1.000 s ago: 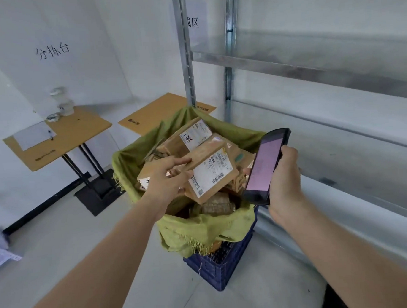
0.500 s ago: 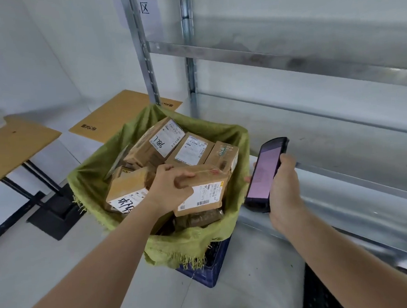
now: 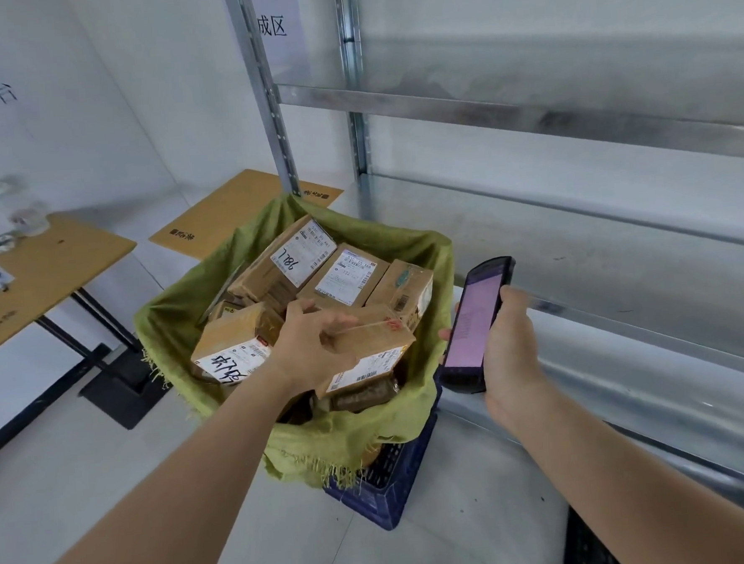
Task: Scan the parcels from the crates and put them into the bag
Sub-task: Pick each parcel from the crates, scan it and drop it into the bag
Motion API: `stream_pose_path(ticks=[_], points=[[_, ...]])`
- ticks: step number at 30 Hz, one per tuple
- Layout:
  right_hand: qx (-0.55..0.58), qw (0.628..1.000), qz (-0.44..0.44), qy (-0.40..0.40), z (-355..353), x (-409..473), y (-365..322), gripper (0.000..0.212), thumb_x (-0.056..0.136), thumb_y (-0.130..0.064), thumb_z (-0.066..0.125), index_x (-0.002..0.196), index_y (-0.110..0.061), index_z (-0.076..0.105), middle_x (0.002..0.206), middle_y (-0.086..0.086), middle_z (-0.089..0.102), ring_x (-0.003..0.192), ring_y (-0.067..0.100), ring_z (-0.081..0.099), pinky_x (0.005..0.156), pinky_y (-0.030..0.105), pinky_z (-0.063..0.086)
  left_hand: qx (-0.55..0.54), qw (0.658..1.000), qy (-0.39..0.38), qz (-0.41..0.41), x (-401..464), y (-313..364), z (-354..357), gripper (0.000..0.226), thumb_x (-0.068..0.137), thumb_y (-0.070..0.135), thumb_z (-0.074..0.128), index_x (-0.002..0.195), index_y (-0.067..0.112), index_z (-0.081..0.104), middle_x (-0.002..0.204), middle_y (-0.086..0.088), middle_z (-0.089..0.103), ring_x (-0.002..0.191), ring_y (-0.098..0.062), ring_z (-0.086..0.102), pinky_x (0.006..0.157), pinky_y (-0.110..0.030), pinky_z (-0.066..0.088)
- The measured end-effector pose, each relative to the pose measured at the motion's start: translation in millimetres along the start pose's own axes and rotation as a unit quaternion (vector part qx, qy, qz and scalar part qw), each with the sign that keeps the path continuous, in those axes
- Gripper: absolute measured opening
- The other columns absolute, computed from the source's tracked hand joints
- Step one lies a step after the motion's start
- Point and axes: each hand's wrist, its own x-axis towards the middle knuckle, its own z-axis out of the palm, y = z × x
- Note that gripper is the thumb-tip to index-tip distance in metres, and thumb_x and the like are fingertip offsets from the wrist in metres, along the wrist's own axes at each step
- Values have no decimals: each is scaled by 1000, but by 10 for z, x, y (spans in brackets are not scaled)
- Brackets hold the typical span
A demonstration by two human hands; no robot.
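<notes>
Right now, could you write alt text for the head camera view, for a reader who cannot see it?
A person's left hand grips a brown cardboard parcel over a green woven bag full of labelled boxes, the bag lining a dark blue plastic crate. The right hand holds a black handheld scanner with a lit pink screen, beside grey metal shelving.

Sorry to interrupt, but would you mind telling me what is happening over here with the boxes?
A person is loading parcels into a green bag that lines a blue crate. The left hand grips a cardboard parcel on top of the pile of boxes already in the bag. The right hand holds a handheld scanner just beside the bag, screen lit, in front of a metal shelf.
</notes>
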Motion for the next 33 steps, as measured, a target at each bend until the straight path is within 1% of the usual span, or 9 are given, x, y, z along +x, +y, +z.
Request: stream_pose_path(ticks=[6,11,13,16,19,23,26,30,33], points=[[1,1000,1,-28,-173,-35,9,45,109,-39,29,106,-13,65,82,6,69,80,28,66,56,30,54,10,1000,19,-12,-189,159,139,53,78,12,90,127,24,74,144,-2,33,129,-15,47,102,-16,38],[4,999,20,-28,-351,-46,37,41,107,-41,31,100,-16,63,93,15,67,81,31,65,63,34,54,20,1000,6,-17,-280,221,272,48,83,7,85,127,23,74,145,0,32,114,-5,47,89,-6,40],[1,999,26,-27,-425,-48,51,41,108,-41,31,99,-15,62,98,22,67,84,33,63,65,35,53,26,999,3,-21,-298,245,342,46,84,6,84,125,24,75,142,2,30,118,-6,46,87,-1,39],[12,999,33,-18,-523,-46,73,40,108,-40,31,98,-16,61,95,17,66,87,33,63,71,40,54,53,998,2,-22,-293,253,429,48,85,12,83,129,30,73,146,1,31,130,-8,38,108,-20,34],[17,999,40,-12,-598,-39,94,40,107,-42,31,106,-16,62,94,13,64,86,32,66,76,45,55,68,997,8,-28,-289,255,496,49,85,17,83,131,30,72,147,-1,34,134,-15,45,115,-30,36],[15,998,53,-14,-680,-24,129,51,107,-43,30,126,-5,58,101,22,63,87,34,66,71,44,55,81,996,14,-41,-270,254,532,63,81,25,88,140,32,65,149,-2,35,138,-23,45,118,-37,39],[9,998,53,-10,-713,1,154,55,107,-45,29,132,-3,55,106,34,62,86,34,66,61,34,54,100,992,-12,-70,-246,215,548,75,78,33,90,146,34,58,145,-3,37,129,-24,49,114,-37,41],[10,998,53,-9,-731,34,183,56,108,-45,29,134,-1,52,101,18,58,92,33,64,59,30,52,92,993,-16,-66,-216,123,589,75,76,41,89,145,35,59,129,-7,49,129,-22,36,106,-38,40],[13,998,58,-12,-732,65,195,55,108,-45,29,135,-2,53,96,14,57,91,31,64,66,34,56,68,995,25,-70,-161,89,551,68,73,40,91,136,39,64,130,-5,39,121,-24,41,112,-41,43]])
